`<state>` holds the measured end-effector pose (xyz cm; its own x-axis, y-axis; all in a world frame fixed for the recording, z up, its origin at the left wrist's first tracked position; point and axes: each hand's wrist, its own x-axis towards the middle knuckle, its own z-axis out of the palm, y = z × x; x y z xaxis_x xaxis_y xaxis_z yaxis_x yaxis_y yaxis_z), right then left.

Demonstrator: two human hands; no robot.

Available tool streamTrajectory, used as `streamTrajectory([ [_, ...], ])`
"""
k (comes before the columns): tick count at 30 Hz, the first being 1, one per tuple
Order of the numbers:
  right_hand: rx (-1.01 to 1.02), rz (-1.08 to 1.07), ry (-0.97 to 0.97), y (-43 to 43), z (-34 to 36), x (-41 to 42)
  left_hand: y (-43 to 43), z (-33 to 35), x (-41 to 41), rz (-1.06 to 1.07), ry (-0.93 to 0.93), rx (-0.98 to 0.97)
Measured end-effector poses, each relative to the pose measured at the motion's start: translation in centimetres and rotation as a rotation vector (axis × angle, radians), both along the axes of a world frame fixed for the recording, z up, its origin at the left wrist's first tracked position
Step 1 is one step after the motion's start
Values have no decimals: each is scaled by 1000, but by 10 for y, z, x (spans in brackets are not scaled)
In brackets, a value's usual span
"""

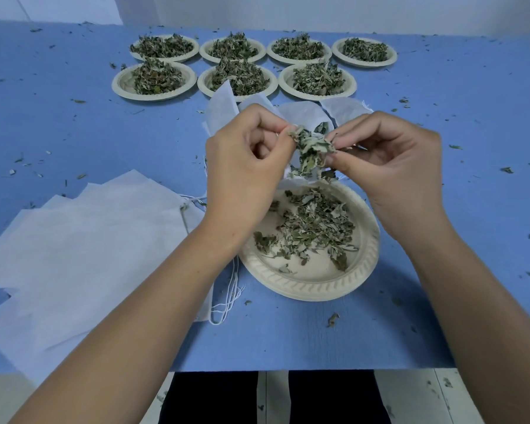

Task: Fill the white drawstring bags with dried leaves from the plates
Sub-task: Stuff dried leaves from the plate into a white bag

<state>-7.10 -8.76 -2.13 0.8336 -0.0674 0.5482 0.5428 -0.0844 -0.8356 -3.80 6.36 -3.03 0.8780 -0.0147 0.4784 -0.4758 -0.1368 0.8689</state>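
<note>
Over the near half of the broad blue table [459, 215], in the head view, the left hand [242, 169] and the right hand [392, 169] meet just above a shallow, cream-coloured round paper plate [312, 287] with a ribbed rim. Between the two hands hangs a clump of dried leaves [312, 148], grey-green and curled. The left fingers [273, 127] are bent inward, thumb and forefinger pinching the clump at its upper left edge. The right fingers [349, 136] are bent as well and pinch its right side. A crumpled white cloth bag [300, 116] rises just behind the clump, and a strip of white cloth shows below the left hand. Whether either hand also grips the cloth I cannot tell. The near plate carries a thin layer of loose leaves [312, 228], with bare patches toward its near rim.

To the left lies a fanned stack of flat white drawstring bags [83, 240], reaching to the lower left corner. Thin white drawstrings [227, 301] trail out beside the near plate, under the left forearm.

Toward the far side of the table stand seven matching paper plates [317, 97] heaped with leaves, four in the back row and three in front, close together. Small leaf crumbs [507, 170] are scattered over the blue surface on every side. A plain white wall [318, 10] stands behind the far edge. Below the near edge show a pale tiled floor [416, 396], flecked with leaf bits, and the person's dark trouser legs [211, 399].
</note>
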Motion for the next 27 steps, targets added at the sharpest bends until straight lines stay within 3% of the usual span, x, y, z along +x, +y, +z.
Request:
streamTrajectory([
  [5,-121,-129,-34,5,-7,-1,-1,0,-2,-18,-4,-19],
  [11,43,-118,-76,7,-6,-1,-1,-2,-2,-8,-9,-5],
  [18,-15,-127,54,8,-10,0,-2,-1,-3,-11,-19,-31],
  [23,-277,-255,-39,9,-17,0,-2,-1,-5,-38,-20,-15],
  [27,-424,-225,-135,5,-17,3,-3,-3,-5,-45,-17,36],
])
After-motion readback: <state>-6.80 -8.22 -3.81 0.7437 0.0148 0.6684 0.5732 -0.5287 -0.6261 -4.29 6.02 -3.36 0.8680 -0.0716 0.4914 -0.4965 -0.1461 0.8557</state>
